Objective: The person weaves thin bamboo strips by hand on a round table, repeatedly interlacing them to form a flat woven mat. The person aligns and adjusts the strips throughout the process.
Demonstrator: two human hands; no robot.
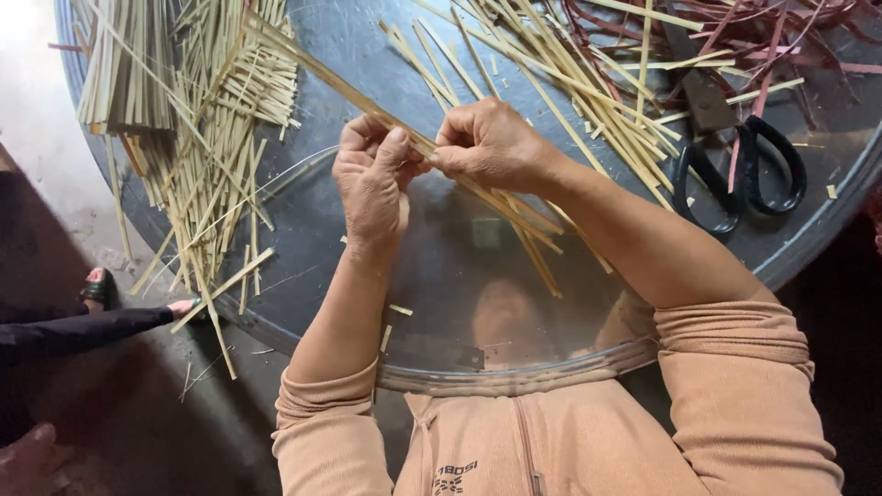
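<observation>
- Round dark metal table (pixel 808 230) with a raised rim and a glossy, reflective top.
- Pale grey floor (pixel 37 110) at upper left, brightly lit.
- Floor below the table in deep shadow.

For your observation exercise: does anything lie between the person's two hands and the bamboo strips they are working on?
Nothing visible does. The left hand and the right hand both already pinch the bamboo strips above the round metal tray. The scissors lie off to the side.

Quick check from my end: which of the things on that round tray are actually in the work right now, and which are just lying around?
In the work:
- left hand
- right hand
- long pale strips pinched between both hands

Lying about:
- black scissors
- loose strip pile
- reddish strips
- metal tray
- another person's foot at the tray's edge
</observation>
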